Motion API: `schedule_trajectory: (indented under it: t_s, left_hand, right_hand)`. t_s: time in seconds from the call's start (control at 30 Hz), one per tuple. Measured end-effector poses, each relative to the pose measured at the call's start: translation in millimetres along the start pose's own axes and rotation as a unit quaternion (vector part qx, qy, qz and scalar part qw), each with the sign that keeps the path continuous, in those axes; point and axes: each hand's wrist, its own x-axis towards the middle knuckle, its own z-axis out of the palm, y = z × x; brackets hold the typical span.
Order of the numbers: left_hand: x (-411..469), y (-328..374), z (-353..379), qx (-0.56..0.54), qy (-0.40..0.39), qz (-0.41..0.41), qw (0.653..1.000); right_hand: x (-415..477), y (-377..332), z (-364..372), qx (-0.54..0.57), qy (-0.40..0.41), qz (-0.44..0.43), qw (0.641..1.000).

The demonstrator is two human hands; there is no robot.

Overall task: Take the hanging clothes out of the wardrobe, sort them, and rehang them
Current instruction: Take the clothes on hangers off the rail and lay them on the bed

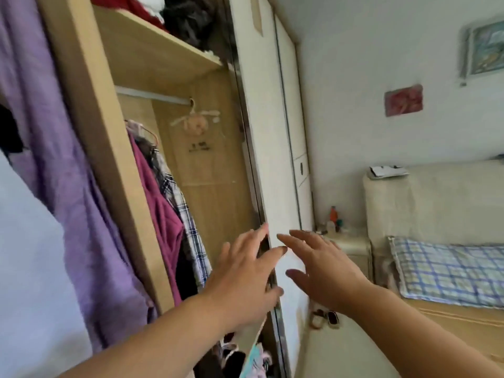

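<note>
The wardrobe (95, 126) stands open on the left, its white sliding door (267, 148) pushed to the right. On the rail (152, 94) hang a magenta garment (161, 211) and a plaid shirt (188, 222), with a pale sachet on a hanger (195, 122) further right. My left hand (245, 279) lies with spread fingers at the door's edge. My right hand (324, 266) is open, flat near the door's face. Neither hand holds anything.
A purple cloth (62, 186) hangs at the left of the wardrobe frame. Folded clothes (174, 15) fill the top shelf. A bed with a checked pillow (450, 271), a bedside table with bottles (346, 241) and shoes (326, 319) on the floor are at the right.
</note>
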Motion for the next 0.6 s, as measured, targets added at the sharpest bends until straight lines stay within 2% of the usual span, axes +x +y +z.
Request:
schedule_trajectory:
  t_s: [0.23, 0.37, 0.6]
  left_hand:
    - [28.3, -79.7, -72.8, 0.123, 0.150, -0.091, 0.977]
    - [42.3, -113.1, -110.1, 0.223, 0.226, -0.192, 0.929]
    - [61.9, -152.2, -147.8, 0.328, 0.261, -0.301, 0.856]
  right_hand:
    - [108.9, -52.3, -23.1, 0.056, 0.098, -0.082, 0.990]
    - [166.5, -58.5, -32.8, 0.079, 0.128, -0.121, 0.981]
    - [265.3, -60.5, -33.3, 0.123, 0.116, -0.212, 0.963]
